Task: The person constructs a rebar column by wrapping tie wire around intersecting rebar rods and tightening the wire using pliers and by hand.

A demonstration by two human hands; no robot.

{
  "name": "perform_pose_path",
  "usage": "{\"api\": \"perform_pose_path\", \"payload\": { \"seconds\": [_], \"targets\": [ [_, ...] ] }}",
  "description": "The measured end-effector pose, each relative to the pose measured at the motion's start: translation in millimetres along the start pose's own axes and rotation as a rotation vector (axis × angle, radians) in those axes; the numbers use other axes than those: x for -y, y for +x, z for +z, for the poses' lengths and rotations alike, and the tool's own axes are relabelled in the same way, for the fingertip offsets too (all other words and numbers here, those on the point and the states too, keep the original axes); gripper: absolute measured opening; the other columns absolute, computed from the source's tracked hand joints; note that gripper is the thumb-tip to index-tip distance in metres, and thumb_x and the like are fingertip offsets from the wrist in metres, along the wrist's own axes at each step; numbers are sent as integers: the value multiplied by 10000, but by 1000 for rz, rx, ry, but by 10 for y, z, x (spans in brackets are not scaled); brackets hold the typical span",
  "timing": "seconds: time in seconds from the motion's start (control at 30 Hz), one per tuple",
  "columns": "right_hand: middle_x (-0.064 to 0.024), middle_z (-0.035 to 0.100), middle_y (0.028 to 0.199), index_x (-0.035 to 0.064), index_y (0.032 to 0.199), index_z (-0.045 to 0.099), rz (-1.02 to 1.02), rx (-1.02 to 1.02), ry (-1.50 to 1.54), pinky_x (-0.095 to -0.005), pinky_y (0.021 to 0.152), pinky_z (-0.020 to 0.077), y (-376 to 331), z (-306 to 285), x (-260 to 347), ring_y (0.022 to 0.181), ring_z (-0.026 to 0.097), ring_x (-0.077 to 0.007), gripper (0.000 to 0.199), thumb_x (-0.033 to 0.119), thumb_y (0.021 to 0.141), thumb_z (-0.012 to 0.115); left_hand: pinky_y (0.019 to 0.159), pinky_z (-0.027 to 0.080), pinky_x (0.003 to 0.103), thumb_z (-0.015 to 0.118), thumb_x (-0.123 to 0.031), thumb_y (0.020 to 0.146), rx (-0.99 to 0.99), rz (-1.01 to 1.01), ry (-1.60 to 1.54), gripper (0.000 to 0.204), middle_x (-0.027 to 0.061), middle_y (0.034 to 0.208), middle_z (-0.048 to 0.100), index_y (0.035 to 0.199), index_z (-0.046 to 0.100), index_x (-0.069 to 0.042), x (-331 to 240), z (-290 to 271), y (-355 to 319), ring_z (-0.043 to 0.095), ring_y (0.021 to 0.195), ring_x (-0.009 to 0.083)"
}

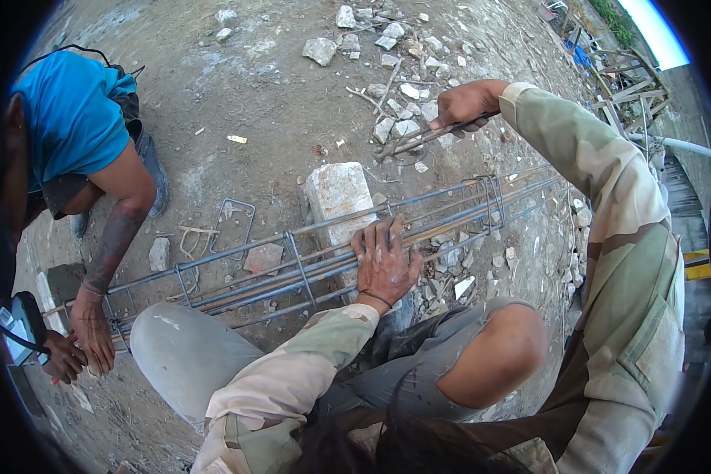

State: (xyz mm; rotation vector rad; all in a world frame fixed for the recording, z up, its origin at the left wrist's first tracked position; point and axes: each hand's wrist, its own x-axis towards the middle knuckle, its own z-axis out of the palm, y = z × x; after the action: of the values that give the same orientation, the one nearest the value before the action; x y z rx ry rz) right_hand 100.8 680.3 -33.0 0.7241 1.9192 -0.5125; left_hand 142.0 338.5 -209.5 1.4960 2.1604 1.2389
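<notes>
A long cage of steel reinforcing bars (pixel 316 276), with square stirrups around it, lies across in front of my knees. On top of its middle lies my left hand (pixel 385 261), palm down, with the fingers spread over the bars. My right hand (pixel 466 107) is raised beyond the cage at the upper right. It is closed around dark, long-handled pincers (pixel 419 142), which point left, above the ground. Their jaws are hard to make out. Under the cage, just past my left hand, stands a pale concrete block (pixel 340 193).
At the left a co-worker in a blue shirt (pixel 75 110) bends over the cage's end, hands (pixel 93 328) beside it. A loose wire stirrup (pixel 233 229) lies on the dirt. Broken stones (pixel 320 51) and twigs are scattered beyond; rubble lies right of the cage. Timber (pixel 628 83) is piled upper right.
</notes>
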Motion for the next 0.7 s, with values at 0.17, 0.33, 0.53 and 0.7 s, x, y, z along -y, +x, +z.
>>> {"api": "perform_pose_path", "payload": {
  "seconds": [0.17, 0.33, 0.53, 0.7],
  "targets": [
    [-13, 554, 539, 44, 679, 624, -168, -291, 325, -311, 417, 386, -203, 540, -7, 429, 496, -111, 620, 555, 1028, 584, 1069, 364, 549, 653, -255, 916, -170, -51, -123, 564, 208, 1297, 538, 1403, 513, -9, 68, -24, 83, 526, 1193, 368],
    [-1, 567, 576, 10, 788, 674, -248, -525, 629, -304, 462, 421, -406, 1599, 48, 483, 534, -99, 481, 420, 1036, 637, 1062, 487, 484, 537, -367, 1076, -79, -666, -1352, 606, 251, 1425, 526, 1506, 379, 28, 194, -301, 459, 603, 1246, 349],
    [1, 615, 661, 5, 917, 699, -244, -653, 952, -274, 515, 445, -538, 2662, 334, 547, 574, -85, 280, 265, 1021, 680, 1038, 543, 412, 754, -239, 964, 3, -497, -1025, 821, 240, 1574, 370, 1603, 272, -56, -457, -690, 150, 498, 1387, 343],
    [-15, 644, 691, -3, 875, 680, -429, -630, 1287, -270, 517, 447, -446, 3273, 795, 569, 592, -85, 270, 211, 1036, 649, 1081, 486, 461, 768, -143, 920, -253, -159, -453, 516, 182, 1527, 439, 1390, 573, -55, -75, -680, -448, 439, 1420, 375]
  ]
}}
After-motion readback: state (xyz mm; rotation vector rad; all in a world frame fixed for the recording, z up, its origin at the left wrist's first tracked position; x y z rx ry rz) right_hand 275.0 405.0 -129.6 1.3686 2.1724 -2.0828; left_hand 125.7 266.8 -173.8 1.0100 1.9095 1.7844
